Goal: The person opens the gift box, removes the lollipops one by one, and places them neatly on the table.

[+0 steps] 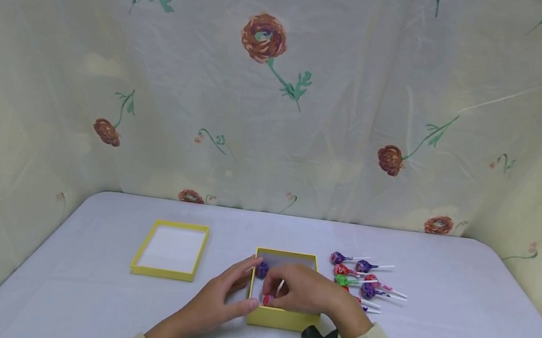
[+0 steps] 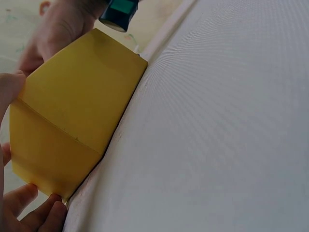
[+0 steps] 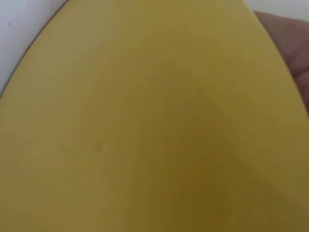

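A yellow box stands uncovered at the middle of the table. My left hand holds its left side, thumb at the near corner and fingertips along the wall; the left wrist view shows these fingertips against the yellow side. My right hand reaches down into the box and pinches a red-wrapped lollipop near the front left corner. A purple-wrapped lollipop sits inside by the left wall. The box's yellow wall fills most of the right wrist view, hiding the right fingers.
Several wrapped lollipops, red, green and purple with white sticks, lie right of the box. A shallow yellow-rimmed lid with a white inside rests to the left. A flowered curtain hangs behind the white-covered table.
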The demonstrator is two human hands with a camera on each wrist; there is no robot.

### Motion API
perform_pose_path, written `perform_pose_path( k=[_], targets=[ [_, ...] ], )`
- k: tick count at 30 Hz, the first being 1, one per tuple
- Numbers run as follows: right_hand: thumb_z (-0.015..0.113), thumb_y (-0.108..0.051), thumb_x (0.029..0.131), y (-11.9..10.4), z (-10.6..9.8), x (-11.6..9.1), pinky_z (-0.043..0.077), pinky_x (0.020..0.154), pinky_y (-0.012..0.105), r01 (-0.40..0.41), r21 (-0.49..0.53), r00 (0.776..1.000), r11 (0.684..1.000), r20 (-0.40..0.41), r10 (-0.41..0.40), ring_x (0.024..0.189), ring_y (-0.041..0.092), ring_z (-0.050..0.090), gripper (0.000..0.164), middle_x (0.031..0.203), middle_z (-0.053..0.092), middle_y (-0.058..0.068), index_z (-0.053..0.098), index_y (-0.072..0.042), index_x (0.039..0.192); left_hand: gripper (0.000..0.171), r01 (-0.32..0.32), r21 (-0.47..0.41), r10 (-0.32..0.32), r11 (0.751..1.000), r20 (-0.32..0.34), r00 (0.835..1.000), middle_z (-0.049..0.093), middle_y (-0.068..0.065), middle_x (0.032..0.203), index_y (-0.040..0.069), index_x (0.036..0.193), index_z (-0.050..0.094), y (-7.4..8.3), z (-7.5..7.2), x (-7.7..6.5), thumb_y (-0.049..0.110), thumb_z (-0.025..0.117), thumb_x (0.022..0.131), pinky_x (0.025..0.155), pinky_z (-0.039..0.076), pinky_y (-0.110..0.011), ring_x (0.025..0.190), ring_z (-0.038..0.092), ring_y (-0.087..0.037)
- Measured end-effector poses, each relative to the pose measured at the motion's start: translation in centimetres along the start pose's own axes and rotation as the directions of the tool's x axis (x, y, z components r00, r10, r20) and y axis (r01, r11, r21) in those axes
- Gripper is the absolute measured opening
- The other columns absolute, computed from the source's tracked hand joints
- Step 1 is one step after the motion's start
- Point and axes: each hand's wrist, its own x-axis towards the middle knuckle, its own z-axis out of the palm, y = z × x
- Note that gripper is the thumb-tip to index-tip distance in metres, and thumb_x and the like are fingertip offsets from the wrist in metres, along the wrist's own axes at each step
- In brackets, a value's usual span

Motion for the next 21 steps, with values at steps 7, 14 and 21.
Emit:
perform_pose_path(
  k=[7,14,21],
  targets=[
    [0.071,-0.011,0.086,0.06,-0.15,-0.21,0.055,0.073,0.020,0.042,0.049,0.999,0.998,-0.022,-0.041,0.080,0.007,0.061,0.008,0.087,0.063,-0.008,0.065,-0.016,0.090,0.068,-0.003,0.003,0.003,1.000,-0.002,1.000,0.029,0.001,0.156,0.029,0.150,0.032,0.01,-0.07,-0.03,0.023,0.066,0.092,0.110,0.038,-0.032,0.134,0.042,-0.019],
    [0.069,-0.010,0.087,0.04,-0.29,-0.33,0.056,0.074,0.022,0.046,0.107,0.998,0.993,-0.051,-0.041,0.081,0.010,0.062,0.010,0.090,0.064,-0.006,0.066,-0.014,0.096,0.069,-0.017,-0.002,0.017,1.000,-0.008,1.000,0.031,-0.003,0.155,0.026,0.151,0.032,0.12,-0.08,-0.07,0.023,0.067,0.091,0.111,0.037,-0.034,0.134,0.042,-0.021],
    [0.069,-0.008,0.087,-0.23,-0.41,-0.42,0.058,0.072,0.025,0.128,0.092,0.985,0.987,-0.131,-0.116,0.080,0.009,0.062,0.012,0.092,0.065,-0.004,0.067,-0.013,0.097,0.069,-0.015,0.007,0.016,1.000,-0.014,1.000,0.034,0.001,0.153,0.027,0.150,0.032,0.18,-0.03,-0.05,0.021,0.067,0.091,0.111,0.037,-0.033,0.134,0.042,-0.016]
  ],
)
